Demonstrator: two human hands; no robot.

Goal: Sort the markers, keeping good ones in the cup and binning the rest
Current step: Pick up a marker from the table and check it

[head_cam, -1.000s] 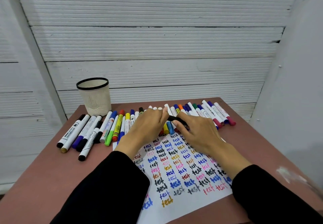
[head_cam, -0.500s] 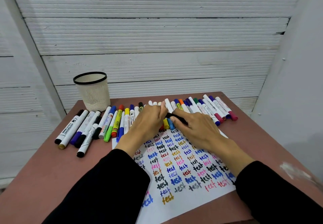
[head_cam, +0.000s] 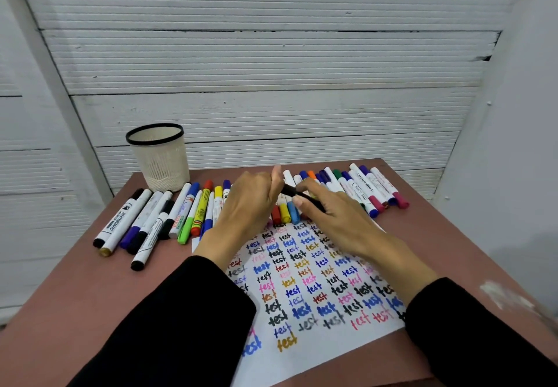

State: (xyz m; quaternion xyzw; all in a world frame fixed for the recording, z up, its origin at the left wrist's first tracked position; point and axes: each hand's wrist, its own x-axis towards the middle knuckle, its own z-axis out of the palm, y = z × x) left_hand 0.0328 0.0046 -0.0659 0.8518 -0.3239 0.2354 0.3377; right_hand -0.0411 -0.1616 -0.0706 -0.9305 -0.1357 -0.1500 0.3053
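Observation:
Both hands hold one black marker (head_cam: 290, 191) above the far edge of the test sheet (head_cam: 305, 284). My left hand (head_cam: 250, 202) grips its far end with the thumb up. My right hand (head_cam: 329, 220) grips the near part of its barrel. A long row of markers (head_cam: 187, 214) lies across the table, from the left side to the far right markers (head_cam: 374, 189). Part of the row is hidden behind my hands. The white mesh cup (head_cam: 158, 157) with a black rim stands at the far left of the table; I see nothing inside it.
The brown table (head_cam: 90, 296) stands against a white slatted wall. The paper sheet covered in coloured "test" words lies in front of me. A grey wall rises close on the right. No bin shows in view.
Both hands stay together on the black marker. The left thumb has lifted slightly, and the view has tilted down a little.

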